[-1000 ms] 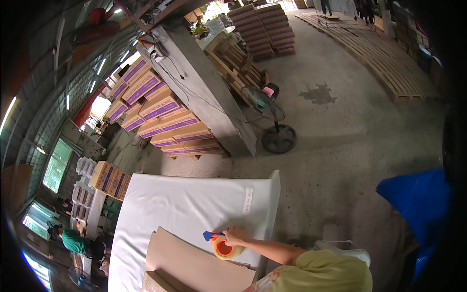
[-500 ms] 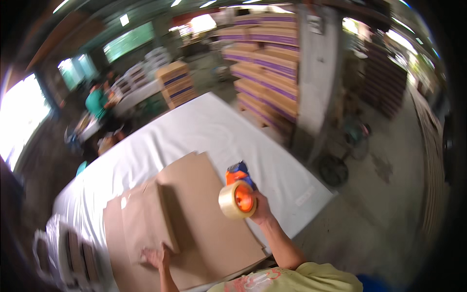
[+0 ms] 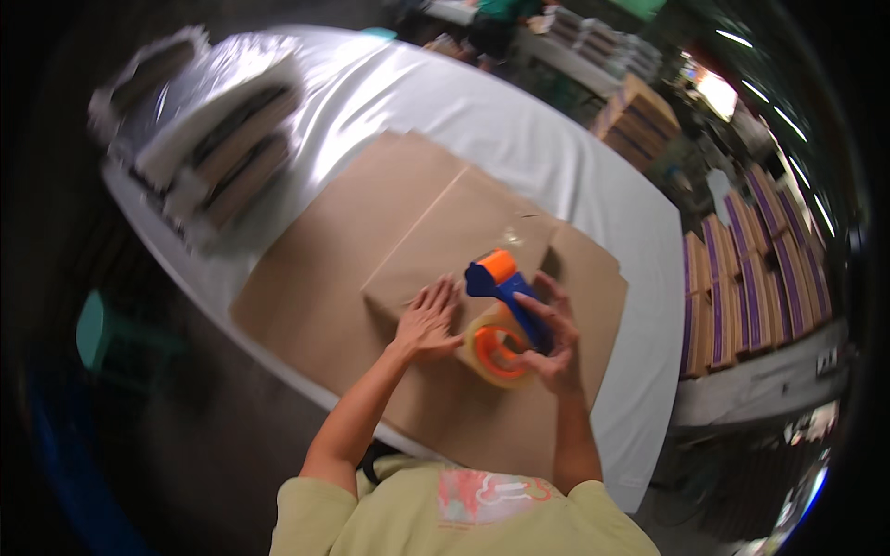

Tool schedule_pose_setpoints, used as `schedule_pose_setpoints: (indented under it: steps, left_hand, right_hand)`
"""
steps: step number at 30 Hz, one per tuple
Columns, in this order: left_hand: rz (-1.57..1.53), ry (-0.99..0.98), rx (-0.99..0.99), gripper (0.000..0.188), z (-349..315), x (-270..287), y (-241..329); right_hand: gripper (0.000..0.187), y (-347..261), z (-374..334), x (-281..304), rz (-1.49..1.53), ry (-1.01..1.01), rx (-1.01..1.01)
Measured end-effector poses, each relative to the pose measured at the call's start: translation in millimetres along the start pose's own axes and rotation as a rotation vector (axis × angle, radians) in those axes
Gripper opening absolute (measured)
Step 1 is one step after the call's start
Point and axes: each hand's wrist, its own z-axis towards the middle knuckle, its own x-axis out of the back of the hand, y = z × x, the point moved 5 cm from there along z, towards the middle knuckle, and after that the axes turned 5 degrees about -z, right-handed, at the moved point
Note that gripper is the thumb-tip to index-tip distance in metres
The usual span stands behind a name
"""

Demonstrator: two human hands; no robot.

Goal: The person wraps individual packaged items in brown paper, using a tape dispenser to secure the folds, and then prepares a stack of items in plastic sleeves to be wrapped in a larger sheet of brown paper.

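A blue and orange tape gun with a wide roll of tape is gripped in my right hand, above the near side of a brown cardboard box. My left hand lies with its fingers stretched out on the box's near edge, just left of the tape roll. This shallow box rests on larger flat cardboard. A shiny spot, apparently tape, shows near the box's far right end. Whether the tape touches the box is hard to tell.
The cardboard lies on a white-covered table. Plastic-wrapped brown items stand at its left end. Beyond the table, a person in green is partly visible. Stacked cartons are on the right, and a green stool is at the left.
My right hand has brought the tape gun from the right of the box to its near edge. My left hand remains on the box, now flatter. The view has swung round.
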Motion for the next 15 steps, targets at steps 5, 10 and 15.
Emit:
schedule_pose_setpoints:
  steps: [5, 10, 15]
  left_hand:
    - [-0.603, 0.041, -0.175, 0.054, 4, -7, -11]
    - [-1.576, 0.465, 0.014, 0.070, 8, -5, -35]
    - [-1.863, 0.551, 0.262, 0.087, 14, -13, -49]
  right_hand:
    - [0.062, -13, 29, -30, -0.208, -0.324, 0.046]
    - [0.061, -13, 46, -51, -0.299, -0.486, 0.069]
    - [0.060, -6, 51, -69, -0.334, -0.518, 0.074]
